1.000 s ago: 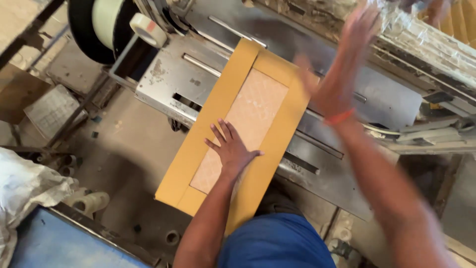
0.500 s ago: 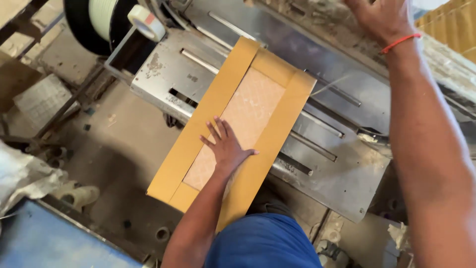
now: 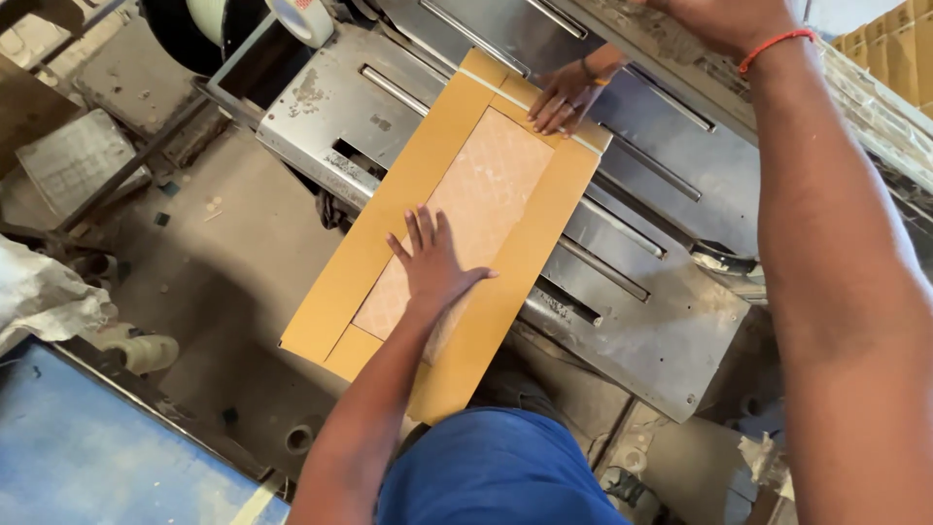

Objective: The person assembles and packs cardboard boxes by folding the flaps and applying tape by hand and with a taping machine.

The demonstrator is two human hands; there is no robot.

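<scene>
A: Pressing flat, the left hand [image 3: 437,267], fingers [image 3: 420,231] spread wide, holds the cardboard carton [image 3: 389,233] on the steel machine table [image 3: 641,331]. New since half a second ago: a co-worker's hand [image 3: 562,97] on the far end.

B: Right hand [image 3: 724,15]?

A: Raised, cut off at frame top; fingers unreadable.

- a grey metal machine bed [image 3: 641,321] with long slots ran slantwise across the middle of the view.
- a roll of tape [image 3: 303,17] sat at the machine's upper left corner, beside a large dark reel [image 3: 185,24].
- a dusty concrete floor [image 3: 224,243] spread on the left, with a grey block [image 3: 83,160] lying on it.
- a crumpled white sack [image 3: 49,297] lay at the left edge, near a blue sheet [image 3: 107,457] in the lower left corner.
- stacked corrugated cardboard [image 3: 889,44] showed in the upper right corner.
</scene>
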